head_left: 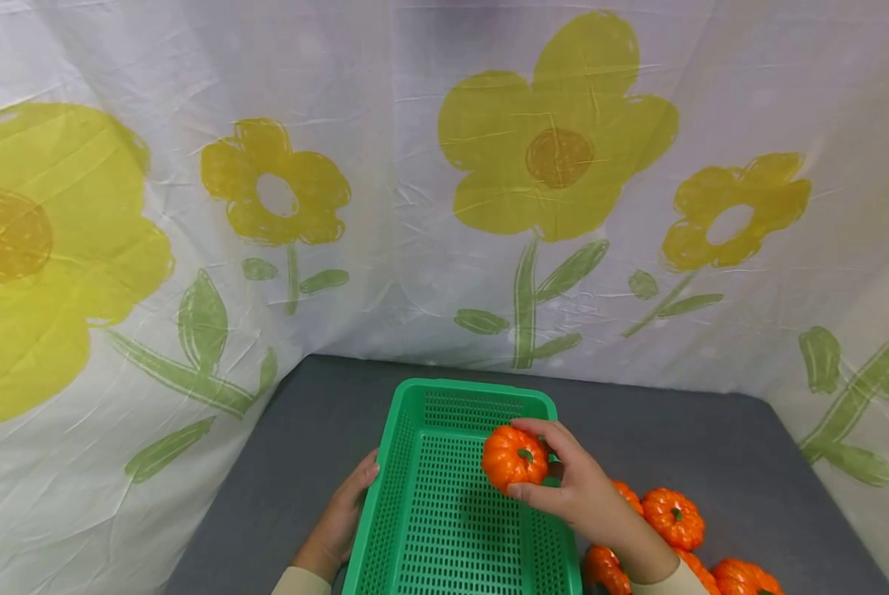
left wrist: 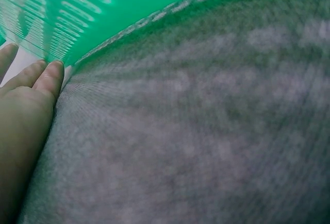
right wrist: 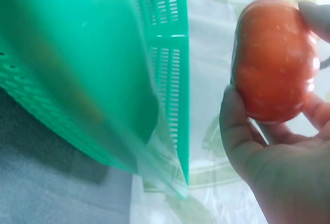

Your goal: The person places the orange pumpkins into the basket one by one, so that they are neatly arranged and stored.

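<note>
Right hand (head_left: 574, 475): fingers clamped on the held pumpkin (head_left: 514, 459), positioned over the basket (head_left: 474, 387), toward 2 o'clock of its centre. Left hand (head_left: 344, 512): at the basket's 9 o'clock side, fingers extended, tips against the outer wall (left wrist: 98, 15); only the left wrist view shows this contact. Only the head view shows the loose pumpkins (head_left: 671, 516), on the surface (head_left: 682, 430) at 4 o'clock from the right hand

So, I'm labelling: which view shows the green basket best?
The head view: it looks into the green basket, showing floor and far rim, though the near end is cropped. Both wrist views show only parts.
</note>
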`<action>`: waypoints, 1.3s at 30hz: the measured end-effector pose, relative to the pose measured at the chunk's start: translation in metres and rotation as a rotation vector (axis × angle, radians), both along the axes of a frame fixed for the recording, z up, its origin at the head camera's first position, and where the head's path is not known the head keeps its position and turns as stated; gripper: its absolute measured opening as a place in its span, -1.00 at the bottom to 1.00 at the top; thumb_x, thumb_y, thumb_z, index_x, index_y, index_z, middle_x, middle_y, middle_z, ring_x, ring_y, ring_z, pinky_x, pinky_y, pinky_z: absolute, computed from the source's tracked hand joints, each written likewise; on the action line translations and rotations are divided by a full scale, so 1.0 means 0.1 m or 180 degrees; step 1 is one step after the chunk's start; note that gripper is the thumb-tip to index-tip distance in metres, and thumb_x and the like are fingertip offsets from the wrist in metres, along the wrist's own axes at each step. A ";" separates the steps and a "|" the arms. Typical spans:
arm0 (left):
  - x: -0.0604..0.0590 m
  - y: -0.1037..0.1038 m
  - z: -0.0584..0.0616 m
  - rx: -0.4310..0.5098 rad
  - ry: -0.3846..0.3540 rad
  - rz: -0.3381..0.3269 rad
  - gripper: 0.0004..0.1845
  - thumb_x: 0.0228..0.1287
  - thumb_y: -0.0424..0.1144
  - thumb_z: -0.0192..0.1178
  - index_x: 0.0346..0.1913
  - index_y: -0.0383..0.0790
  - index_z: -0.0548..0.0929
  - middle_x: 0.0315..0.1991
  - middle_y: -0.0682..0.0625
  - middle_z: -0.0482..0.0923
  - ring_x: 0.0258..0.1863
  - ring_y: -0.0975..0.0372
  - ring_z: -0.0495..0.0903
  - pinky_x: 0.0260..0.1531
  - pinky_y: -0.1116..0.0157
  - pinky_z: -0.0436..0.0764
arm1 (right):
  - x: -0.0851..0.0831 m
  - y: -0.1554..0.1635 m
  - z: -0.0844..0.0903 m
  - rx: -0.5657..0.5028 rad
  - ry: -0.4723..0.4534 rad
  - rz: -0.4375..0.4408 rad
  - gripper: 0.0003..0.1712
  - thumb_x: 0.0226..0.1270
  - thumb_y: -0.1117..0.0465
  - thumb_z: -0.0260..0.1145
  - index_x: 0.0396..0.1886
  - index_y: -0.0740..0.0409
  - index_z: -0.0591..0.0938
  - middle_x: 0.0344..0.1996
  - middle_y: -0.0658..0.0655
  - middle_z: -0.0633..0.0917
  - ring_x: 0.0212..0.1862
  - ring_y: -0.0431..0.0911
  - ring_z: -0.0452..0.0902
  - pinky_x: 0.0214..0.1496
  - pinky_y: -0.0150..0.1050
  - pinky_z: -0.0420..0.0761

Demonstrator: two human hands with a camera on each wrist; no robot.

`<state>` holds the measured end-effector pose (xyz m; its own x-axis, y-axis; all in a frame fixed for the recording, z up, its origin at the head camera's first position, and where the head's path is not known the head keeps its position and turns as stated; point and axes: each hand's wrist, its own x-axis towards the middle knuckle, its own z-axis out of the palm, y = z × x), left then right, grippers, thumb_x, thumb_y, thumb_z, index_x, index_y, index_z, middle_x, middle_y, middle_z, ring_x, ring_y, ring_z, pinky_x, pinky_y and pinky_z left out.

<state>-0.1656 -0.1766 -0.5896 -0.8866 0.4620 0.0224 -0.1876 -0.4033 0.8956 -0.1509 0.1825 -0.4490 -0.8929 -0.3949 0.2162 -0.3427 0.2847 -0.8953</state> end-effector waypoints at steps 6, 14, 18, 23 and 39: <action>0.00 0.00 0.00 -0.0014 -0.0031 0.0043 -0.29 0.84 0.02 -0.32 0.76 -0.26 -0.21 0.55 -0.34 0.21 0.45 -0.12 0.40 0.34 -0.03 0.53 | -0.02 -0.03 0.02 -0.0061 0.0012 0.0026 -0.24 0.39 0.22 0.63 0.52 0.03 0.53 0.33 0.20 0.52 0.15 0.15 0.57 0.06 -0.09 0.70; 0.03 -0.01 -0.01 -0.0103 -0.0091 0.0067 -0.24 0.85 0.05 -0.33 0.77 -0.30 -0.28 0.64 -0.32 0.07 0.48 0.01 0.38 0.37 0.06 0.50 | -0.06 -0.12 0.02 -0.0083 -0.0104 0.0197 -0.21 0.41 0.21 0.61 0.56 0.01 0.49 0.39 0.15 0.50 0.20 0.13 0.56 0.10 -0.10 0.69; 0.03 0.00 -0.01 -0.0104 -0.0105 0.0073 -0.23 0.84 0.05 -0.32 0.77 -0.29 -0.29 0.63 -0.33 0.07 0.47 0.01 0.39 0.37 0.06 0.50 | -0.07 -0.17 0.02 -0.0121 -0.0082 0.0230 -0.21 0.42 0.21 0.61 0.57 0.02 0.49 0.38 0.14 0.51 0.20 0.11 0.57 0.10 -0.10 0.70; 0.01 0.00 0.01 -0.0092 -0.0074 0.0097 -0.25 0.84 0.04 -0.31 0.77 -0.30 -0.26 0.60 -0.28 0.18 0.46 -0.04 0.41 0.36 0.03 0.52 | -0.08 -0.25 0.01 -0.0188 -0.0125 0.0255 -0.21 0.43 0.22 0.60 0.57 0.03 0.49 0.39 0.14 0.50 0.21 0.12 0.57 0.11 -0.10 0.71; 0.02 0.01 0.01 -0.0109 -0.0132 0.0123 -0.23 0.84 0.06 -0.29 0.78 -0.24 -0.27 0.67 -0.35 -0.03 0.51 0.00 0.35 0.38 0.05 0.49 | -0.11 -0.51 0.04 -0.0133 -0.0149 0.0385 -0.25 0.46 0.16 0.57 0.56 0.07 0.50 0.37 0.17 0.48 0.22 0.13 0.53 0.14 -0.03 0.68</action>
